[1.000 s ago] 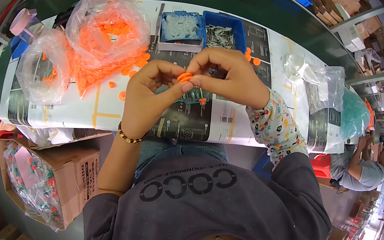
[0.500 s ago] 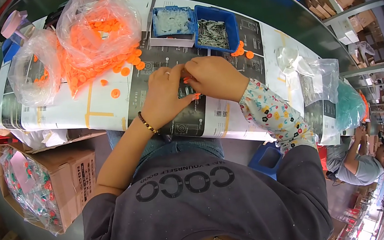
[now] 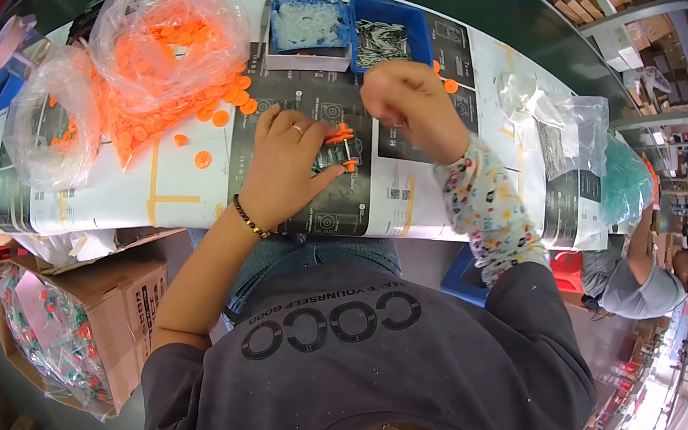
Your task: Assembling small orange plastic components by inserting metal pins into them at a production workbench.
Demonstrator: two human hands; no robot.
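My left hand (image 3: 287,163) is closed round a small dark green part with orange wheels (image 3: 349,165) and a thin metal rod between them. Thumb and fingers grip its sides just above the table sheet. My right hand (image 3: 415,106) is raised apart from it, in front of the blue bin of metal pins (image 3: 380,42). Its fingers are curled and slightly blurred; whatever they hold, if anything, is hidden. Beside the bin sits a blue tray with whitish residue (image 3: 308,24) on a white box.
A large clear bag of orange discs (image 3: 167,41) spills on the far left, next to a smaller clear bag (image 3: 50,125). Clear plastic bags (image 3: 572,136) lie at the right. An open carton (image 3: 124,323) stands at the lower left. Another person (image 3: 647,281) sits at the far right.
My right hand has left the green part and moved right, up toward the pin bin. My left hand keeps the part, whose orange wheels and rod now show.
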